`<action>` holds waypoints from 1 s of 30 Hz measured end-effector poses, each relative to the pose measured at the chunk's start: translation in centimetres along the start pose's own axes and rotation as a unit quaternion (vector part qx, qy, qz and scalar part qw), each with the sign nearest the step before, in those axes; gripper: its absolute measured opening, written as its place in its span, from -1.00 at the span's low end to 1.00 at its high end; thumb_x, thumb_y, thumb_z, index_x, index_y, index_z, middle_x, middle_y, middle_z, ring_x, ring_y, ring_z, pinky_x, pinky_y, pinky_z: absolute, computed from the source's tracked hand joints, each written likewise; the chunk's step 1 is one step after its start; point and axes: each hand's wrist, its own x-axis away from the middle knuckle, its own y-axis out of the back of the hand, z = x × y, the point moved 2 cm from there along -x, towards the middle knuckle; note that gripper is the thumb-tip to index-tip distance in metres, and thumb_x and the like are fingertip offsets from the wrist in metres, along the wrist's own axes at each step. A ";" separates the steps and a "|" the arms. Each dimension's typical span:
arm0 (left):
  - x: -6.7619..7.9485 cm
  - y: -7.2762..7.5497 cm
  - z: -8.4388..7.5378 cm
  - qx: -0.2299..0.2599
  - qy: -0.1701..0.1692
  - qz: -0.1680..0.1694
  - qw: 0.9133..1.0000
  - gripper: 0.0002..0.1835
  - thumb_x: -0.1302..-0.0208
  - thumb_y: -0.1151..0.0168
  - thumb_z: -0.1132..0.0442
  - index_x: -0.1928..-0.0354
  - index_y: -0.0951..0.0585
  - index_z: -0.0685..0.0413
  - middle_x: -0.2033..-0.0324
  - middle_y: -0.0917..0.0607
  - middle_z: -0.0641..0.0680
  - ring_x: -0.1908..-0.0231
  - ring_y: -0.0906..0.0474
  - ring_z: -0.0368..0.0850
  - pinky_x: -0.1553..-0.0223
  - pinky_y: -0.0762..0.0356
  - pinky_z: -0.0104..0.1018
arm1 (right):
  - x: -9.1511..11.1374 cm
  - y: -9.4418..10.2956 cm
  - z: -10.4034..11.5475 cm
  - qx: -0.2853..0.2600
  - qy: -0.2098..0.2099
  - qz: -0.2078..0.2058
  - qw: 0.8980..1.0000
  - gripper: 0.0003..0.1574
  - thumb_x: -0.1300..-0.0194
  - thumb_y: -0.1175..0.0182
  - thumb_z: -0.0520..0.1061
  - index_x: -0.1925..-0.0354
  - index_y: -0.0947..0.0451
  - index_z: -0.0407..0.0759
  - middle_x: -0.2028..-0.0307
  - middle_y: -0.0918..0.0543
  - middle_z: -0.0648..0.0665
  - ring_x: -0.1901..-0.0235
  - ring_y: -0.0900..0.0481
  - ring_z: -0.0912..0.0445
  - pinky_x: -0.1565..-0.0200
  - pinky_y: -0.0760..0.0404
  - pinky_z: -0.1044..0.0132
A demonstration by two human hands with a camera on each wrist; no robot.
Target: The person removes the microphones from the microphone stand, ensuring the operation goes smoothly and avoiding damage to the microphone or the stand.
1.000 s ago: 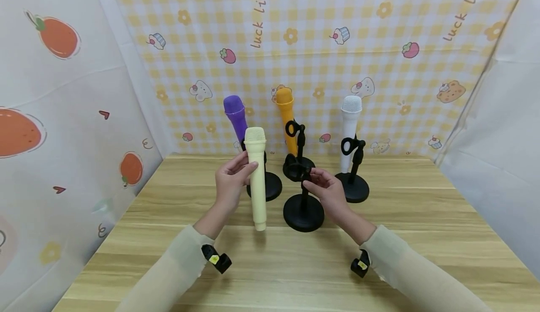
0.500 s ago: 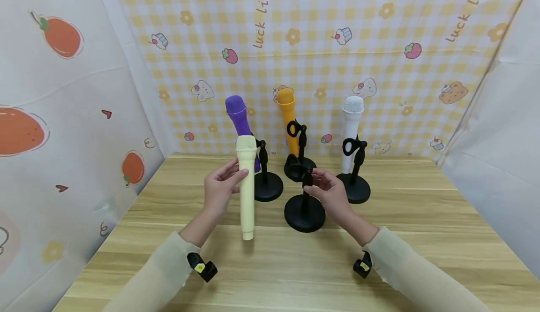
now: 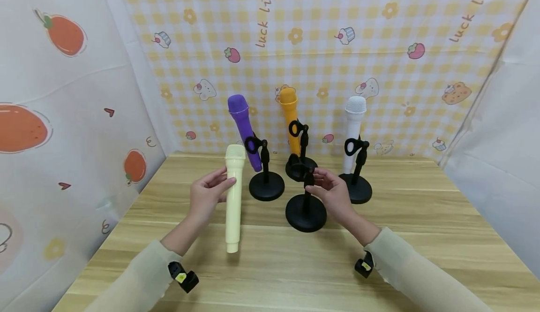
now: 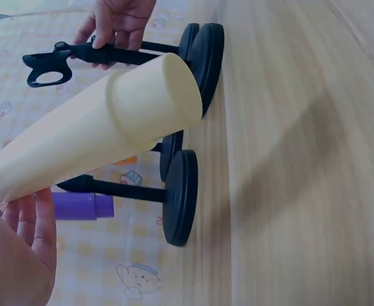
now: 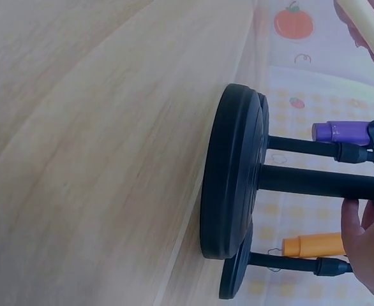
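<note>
Pale-yellow microphone point(image 3: 234, 201) is hanging slightly tilted, clear of the table point(image 3: 270, 279), left hand point(image 3: 206, 194) pinching its barrel; right hand point(image 3: 333, 194) is gripping the front black stand point(image 3: 305, 212) by its neck. Firm bracing there should be steadying the base. Backdrop point(image 3: 320, 68) is reading "luck life" twice; no brand showing

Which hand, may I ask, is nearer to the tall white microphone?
The right hand is nearer, in front and slightly left of the tall white microphone, gripping a black round-based stand. The left hand is farther left, holding a pale yellow tapered microphone.
</note>
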 end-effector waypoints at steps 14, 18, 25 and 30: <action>0.7 3.5 -0.3 -0.046 0.014 -0.019 0.999 -0.45 -0.16 -0.45 0.18 -0.19 -0.57 0.16 0.28 -0.69 -0.13 0.31 -0.61 -0.28 0.43 -0.64 -0.37 | 0.0 0.0 0.4 0.037 -0.011 0.003 0.999 -0.46 -0.16 -0.33 -0.42 -0.12 -0.47 -0.39 0.02 -0.53 -0.24 0.10 -0.58 0.13 0.09 -0.63 0.34; 0.6 4.4 0.1 -0.036 0.028 -0.020 0.999 -0.43 -0.15 -0.45 0.20 -0.20 -0.55 0.22 0.31 -0.68 -0.14 0.36 -0.60 -0.30 0.47 -0.62 -0.40 | 0.0 -0.2 0.5 0.042 -0.010 0.003 0.999 -0.49 -0.15 -0.35 -0.41 -0.09 -0.49 -0.35 0.05 -0.55 -0.21 0.13 -0.60 0.12 0.10 -0.63 0.34; 0.7 6.2 0.6 -0.052 0.071 -0.021 0.996 -0.42 -0.14 -0.46 0.17 -0.19 -0.53 0.21 0.30 -0.65 -0.16 0.37 -0.58 -0.31 0.45 -0.62 -0.39 | -0.1 -0.9 0.7 0.036 -0.010 0.006 0.999 -0.47 -0.13 -0.34 -0.44 -0.08 -0.48 -0.36 0.07 -0.54 -0.23 0.16 -0.61 0.11 0.11 -0.63 0.33; 0.6 7.6 0.9 -0.072 0.089 -0.015 0.993 -0.35 -0.17 -0.44 0.13 -0.25 -0.47 0.23 0.28 -0.65 -0.17 0.35 -0.60 -0.30 0.42 -0.64 -0.36 | -0.2 -1.8 1.1 0.033 -0.002 0.018 0.999 -0.46 -0.14 -0.35 -0.42 -0.10 -0.47 -0.37 0.05 -0.54 -0.25 0.12 -0.59 0.07 0.09 -0.63 0.32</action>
